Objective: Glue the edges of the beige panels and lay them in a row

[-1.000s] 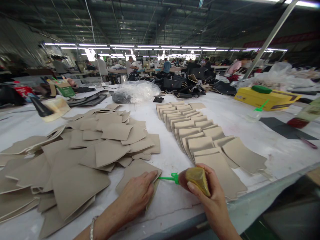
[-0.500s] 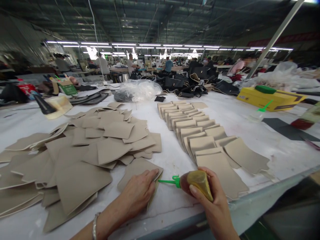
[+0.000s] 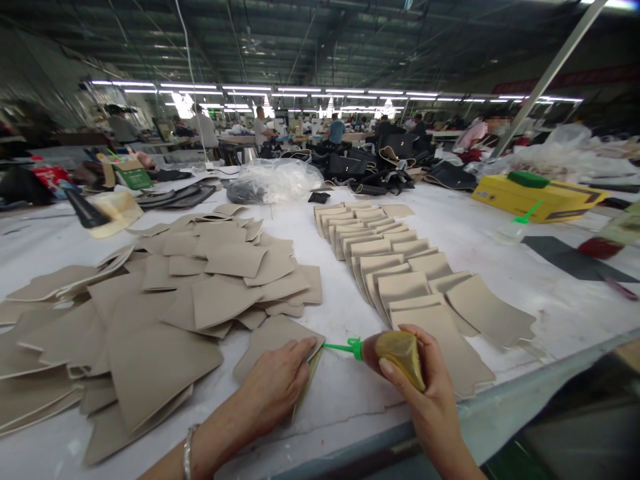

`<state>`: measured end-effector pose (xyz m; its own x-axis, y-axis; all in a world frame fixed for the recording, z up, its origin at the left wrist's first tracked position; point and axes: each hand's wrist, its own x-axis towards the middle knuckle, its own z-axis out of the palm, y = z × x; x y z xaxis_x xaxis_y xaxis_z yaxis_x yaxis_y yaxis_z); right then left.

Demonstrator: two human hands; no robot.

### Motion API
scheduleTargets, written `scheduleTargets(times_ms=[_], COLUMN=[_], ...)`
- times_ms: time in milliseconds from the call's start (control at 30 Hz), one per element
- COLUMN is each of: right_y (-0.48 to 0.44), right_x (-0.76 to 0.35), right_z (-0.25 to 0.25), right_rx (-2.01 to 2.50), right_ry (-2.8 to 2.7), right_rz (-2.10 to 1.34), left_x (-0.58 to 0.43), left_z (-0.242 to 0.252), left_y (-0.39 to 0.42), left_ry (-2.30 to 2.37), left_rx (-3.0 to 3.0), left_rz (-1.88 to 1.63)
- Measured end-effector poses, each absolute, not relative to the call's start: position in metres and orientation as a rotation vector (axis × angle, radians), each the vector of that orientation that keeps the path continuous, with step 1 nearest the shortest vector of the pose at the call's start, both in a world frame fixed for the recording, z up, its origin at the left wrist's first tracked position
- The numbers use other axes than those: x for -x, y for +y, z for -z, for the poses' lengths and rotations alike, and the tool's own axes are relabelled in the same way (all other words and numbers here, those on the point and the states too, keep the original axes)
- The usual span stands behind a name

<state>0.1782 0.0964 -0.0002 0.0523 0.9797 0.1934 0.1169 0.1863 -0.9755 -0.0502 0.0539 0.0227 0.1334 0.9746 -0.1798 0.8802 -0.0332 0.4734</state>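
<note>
My left hand [image 3: 280, 377] is closed on the right edge of a beige leather piece [image 3: 267, 337] lying on the white table [image 3: 350, 407]. Part of the piece is hidden beneath the hand. My right hand [image 3: 427, 387] grips a yellowish squeeze bottle [image 3: 400, 353] tilted sideways. The green nozzle [image 3: 343, 347] points left, its tip beside the piece's right corner, near my left fingertips. A heap of beige pieces [image 3: 160, 360] spreads over the left side. Beyond my right hand, overlapping rows of beige pieces [image 3: 405, 290] run away from me.
A yellow box [image 3: 537, 197] stands at the back right, with a small green-tipped bottle [image 3: 513, 230] and a dark sheet [image 3: 575, 257] near it. A brush [image 3: 87, 207] lies far left. Plastic-wrapped material [image 3: 275, 180] and black bags [image 3: 350, 163] are behind.
The nozzle tip has moved slightly up and to the right, from the piece's edge to its corner. My left hand stays on the piece.
</note>
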Motion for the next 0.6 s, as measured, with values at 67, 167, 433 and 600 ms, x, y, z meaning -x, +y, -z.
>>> scheduleTargets(times_ms=[67,167,433,600], right_y=[0.093,0.085,0.1,0.103], right_x=[-0.179,-0.18,-0.182,-0.184], right_z=[0.001,0.001,0.006,0.017], right_rx=[1.179,1.198,1.127,1.114], right_ry=[-1.34,-1.351,-1.357,-1.402], right_rz=[-0.958,-1.017,-0.997,-0.911], left_x=[0.05,0.051,0.05,0.05], left_z=[-0.022,-0.021,-0.024,-0.026], left_y=[0.054,0.053,0.055,0.056], left_ry=[1.769,1.757,1.769,1.757], left_rx=[-1.947,-1.953,-1.944,-1.944], left_rz=[-0.279,-0.293,-0.288,-0.294])
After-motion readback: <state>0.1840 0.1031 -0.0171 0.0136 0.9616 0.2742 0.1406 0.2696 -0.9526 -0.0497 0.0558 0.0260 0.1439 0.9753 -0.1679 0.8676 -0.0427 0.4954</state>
